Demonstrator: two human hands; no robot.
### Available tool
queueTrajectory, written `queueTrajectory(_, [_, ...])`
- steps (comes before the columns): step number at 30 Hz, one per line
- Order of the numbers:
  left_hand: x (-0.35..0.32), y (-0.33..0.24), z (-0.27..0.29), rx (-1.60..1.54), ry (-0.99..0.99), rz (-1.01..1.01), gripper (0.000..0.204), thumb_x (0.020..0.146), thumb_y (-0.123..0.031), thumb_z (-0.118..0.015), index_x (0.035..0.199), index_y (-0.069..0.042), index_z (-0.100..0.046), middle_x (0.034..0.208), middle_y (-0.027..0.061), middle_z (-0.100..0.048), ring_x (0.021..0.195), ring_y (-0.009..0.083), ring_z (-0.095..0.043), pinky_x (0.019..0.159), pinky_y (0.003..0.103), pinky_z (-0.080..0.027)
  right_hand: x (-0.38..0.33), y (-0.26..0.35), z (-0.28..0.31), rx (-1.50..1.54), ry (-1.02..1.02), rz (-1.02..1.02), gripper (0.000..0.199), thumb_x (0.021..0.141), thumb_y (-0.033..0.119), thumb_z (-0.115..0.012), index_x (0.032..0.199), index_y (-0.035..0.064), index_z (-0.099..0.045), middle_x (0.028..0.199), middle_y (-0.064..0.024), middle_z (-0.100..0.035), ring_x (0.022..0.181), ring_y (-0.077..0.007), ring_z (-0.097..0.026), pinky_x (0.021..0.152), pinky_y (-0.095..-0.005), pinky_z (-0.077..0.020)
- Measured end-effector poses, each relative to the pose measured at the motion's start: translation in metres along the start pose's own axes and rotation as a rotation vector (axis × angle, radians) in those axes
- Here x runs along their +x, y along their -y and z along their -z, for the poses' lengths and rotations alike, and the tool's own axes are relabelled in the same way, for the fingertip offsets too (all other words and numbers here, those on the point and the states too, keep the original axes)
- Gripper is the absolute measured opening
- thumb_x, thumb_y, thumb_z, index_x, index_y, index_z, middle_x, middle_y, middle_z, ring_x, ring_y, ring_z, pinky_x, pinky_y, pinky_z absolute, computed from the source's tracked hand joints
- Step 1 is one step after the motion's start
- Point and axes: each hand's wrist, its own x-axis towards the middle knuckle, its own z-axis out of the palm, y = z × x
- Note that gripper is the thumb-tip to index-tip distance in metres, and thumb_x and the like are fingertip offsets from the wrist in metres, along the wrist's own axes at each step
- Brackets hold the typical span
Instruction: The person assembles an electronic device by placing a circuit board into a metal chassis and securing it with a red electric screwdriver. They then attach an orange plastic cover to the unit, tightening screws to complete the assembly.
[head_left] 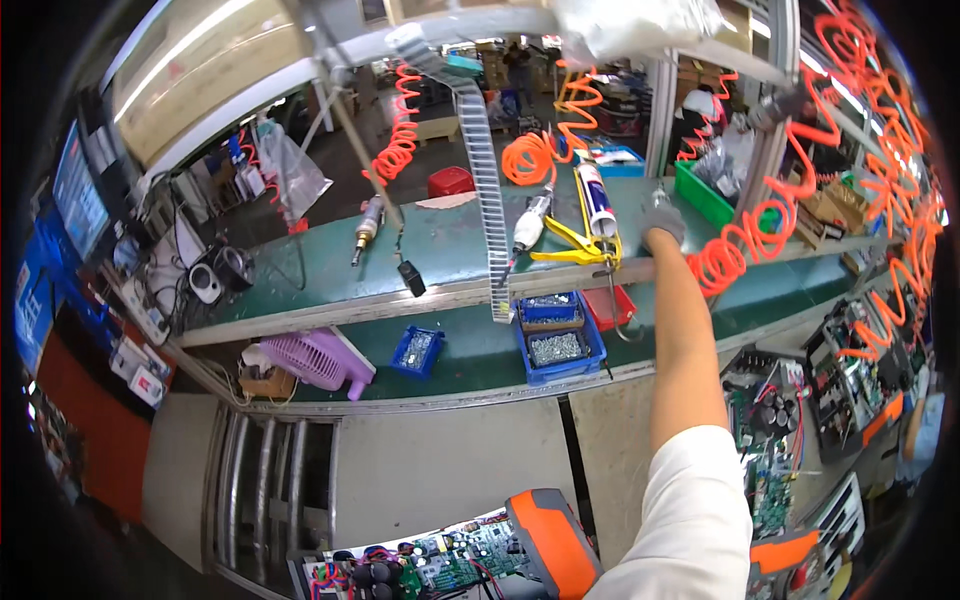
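My right arm in a white sleeve stretches far across to the upper green shelf. At its end my right hand, in a grey glove, looks closed around something small; a metallic tip sticks out beyond the fingers. What it holds is mostly hidden. Just left of the hand lies a yellow caulking gun with a white and dark cartridge. A white-bodied power screwdriver rests farther left. In front of me at the bottom sits an opened device with a green circuit board and orange end cover. My left hand is out of view.
Coiled orange hoses hang right of my arm. Blue bins of screws and a purple fan stand on the lower shelf. A metal cable chain hangs in the middle. More opened devices lie at right; rollers at left.
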Motion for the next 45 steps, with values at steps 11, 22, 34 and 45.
queueTrajectory(11, [0.007, -0.015, -0.01, 0.24, -0.155, -0.179, 0.091, 0.072, -0.019, -0.073, 0.148, -0.003, -0.027, 0.149, 0.0222, -0.032, 0.14, 0.0352, -0.029, 0.114, 0.046, -0.023, -0.077, -0.168, 0.112, 1.135, 0.969, -0.165, 0.019, 0.073, 0.017, -0.058, 0.088, 0.0049, -0.058, 0.067, -0.0092, -0.057, 0.056, -0.024, -0.058, 0.05, -0.0408, -0.0503])
queueTrajectory(22, [-0.012, -0.194, -0.074, -0.641, 0.589, -0.312, 0.06, 0.083, -0.041, -0.071, 0.126, -0.004, -0.055, 0.109, 0.0141, -0.059, 0.101, 0.0279, -0.057, 0.086, 0.041, -0.045, -0.38, -0.098, 0.282, 0.528, 1.302, 0.577, 0.057, 0.056, 0.01, -0.063, 0.112, 0.0027, -0.053, 0.082, -0.0045, -0.059, 0.073, -0.0126, -0.057, 0.066, -0.0274, -0.0472])
queueTrajectory(34, [-0.033, -0.051, 0.012, 0.546, -0.453, -0.18, 0.099, 0.065, -0.035, -0.082, 0.145, -0.003, -0.032, 0.132, 0.0197, -0.04, 0.124, 0.0374, -0.038, 0.106, 0.053, -0.028, -0.509, -0.012, 0.25, -0.165, 0.933, 1.842, 0.089, 0.066, 0.014, -0.068, 0.148, 0.0247, -0.035, 0.082, -0.0122, -0.061, 0.08, -0.0333, -0.062, 0.07, -0.0452, -0.0489])
queueTrajectory(45, [-0.005, 0.006, -0.015, 0.156, -0.25, -0.144, 0.085, 0.073, -0.014, -0.078, 0.145, 0.0, -0.035, 0.132, 0.0222, -0.051, 0.121, 0.0366, -0.05, 0.102, 0.042, -0.041, -0.583, 0.019, 0.175, -0.212, 1.163, 1.865, 0.088, 0.071, 0.03, -0.076, 0.148, 0.0279, -0.033, 0.083, -0.0168, -0.064, 0.083, -0.037, -0.065, 0.072, -0.048, -0.0494])
